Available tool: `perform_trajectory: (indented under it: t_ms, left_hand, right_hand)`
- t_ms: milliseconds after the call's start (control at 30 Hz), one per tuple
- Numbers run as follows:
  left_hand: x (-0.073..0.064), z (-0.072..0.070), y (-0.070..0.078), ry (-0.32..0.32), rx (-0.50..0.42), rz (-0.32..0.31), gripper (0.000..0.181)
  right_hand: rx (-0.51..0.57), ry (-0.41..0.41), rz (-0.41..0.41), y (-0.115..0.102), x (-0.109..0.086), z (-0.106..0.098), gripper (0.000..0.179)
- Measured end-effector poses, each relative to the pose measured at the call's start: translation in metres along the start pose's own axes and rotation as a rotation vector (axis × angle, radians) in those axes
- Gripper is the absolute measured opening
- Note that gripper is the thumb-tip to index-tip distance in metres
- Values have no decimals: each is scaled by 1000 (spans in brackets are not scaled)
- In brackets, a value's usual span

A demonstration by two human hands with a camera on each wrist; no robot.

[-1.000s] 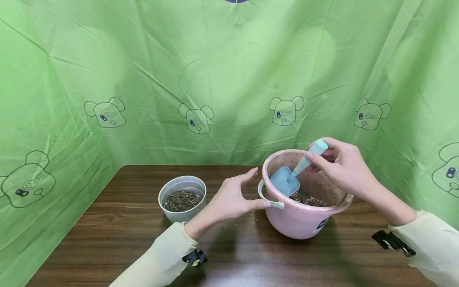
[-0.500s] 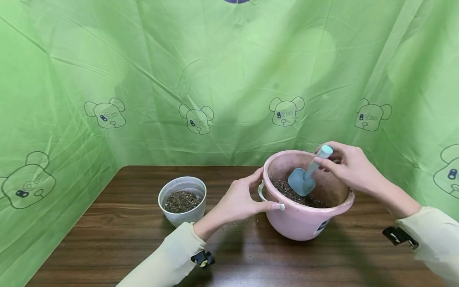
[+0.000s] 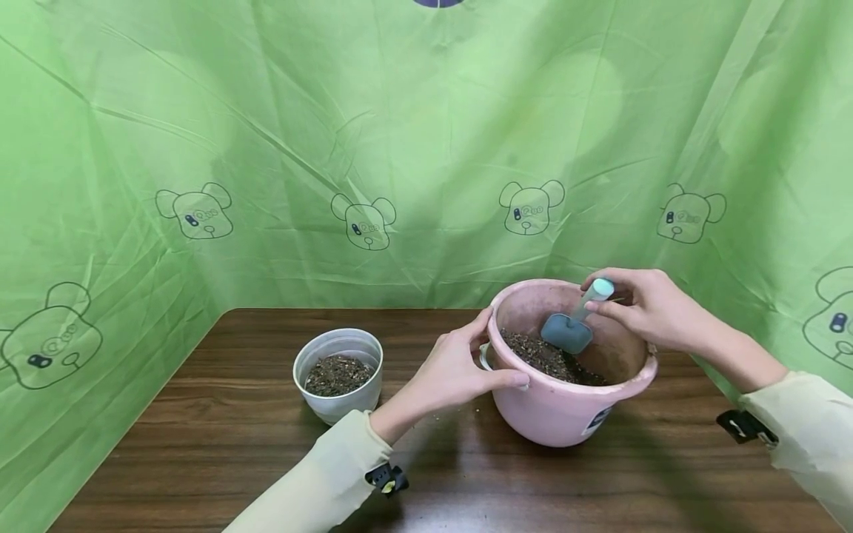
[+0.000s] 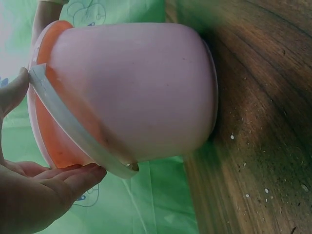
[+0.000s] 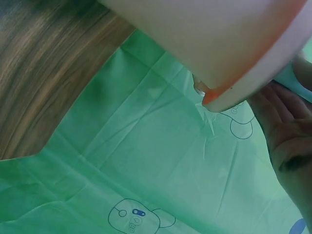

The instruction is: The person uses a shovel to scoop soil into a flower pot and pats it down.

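Note:
A pink bucket [image 3: 543,411] with dark soil [image 3: 546,359] in it stands on the right of the table. My left hand [image 3: 456,374] holds its rim from the left, thumb on the front and fingers round the far side. In the left wrist view the bucket's white handle [image 4: 78,126] hangs down beside these fingertips. My right hand [image 3: 643,303] pinches the pale blue handle of a small shovel [image 3: 566,333]. Its blade is inside the bucket, over the soil and tilted. The right wrist view shows little of the shovel, with the bucket wall in front.
A white flowerpot [image 3: 340,403] with soil inside stands left of the bucket, just behind the left forearm. Small crumbs lie on the brown wooden table [image 3: 220,444]. A green printed curtain [image 3: 426,148] hangs behind the table and on both sides.
The shovel has gone from the bucket's left inner side down and right, over the soil. My left hand has moved right, from beside the bucket's handle onto the rim.

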State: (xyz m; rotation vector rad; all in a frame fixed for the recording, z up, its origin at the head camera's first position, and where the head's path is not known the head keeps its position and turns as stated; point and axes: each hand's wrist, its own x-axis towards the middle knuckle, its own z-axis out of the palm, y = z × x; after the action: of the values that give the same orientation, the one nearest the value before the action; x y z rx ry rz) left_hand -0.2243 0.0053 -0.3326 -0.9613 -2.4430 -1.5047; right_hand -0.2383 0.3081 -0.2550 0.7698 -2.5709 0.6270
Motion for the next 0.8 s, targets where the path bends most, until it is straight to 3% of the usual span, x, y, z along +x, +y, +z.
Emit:
perform_trajectory:
  t_ms: [367,600,800]
  left_hand:
    - [1,2,1,-4,-5,-19,104]
    - [2,2,2,-4,-9,-24,104]
    - [4,2,2,-3,-25,-43,105]
  right_hand:
    - [77,-131,45,6,6,1,16]
    - [91,-111,49,8,7,-6,17]
    - [88,-145,44,16,7,-5,20]
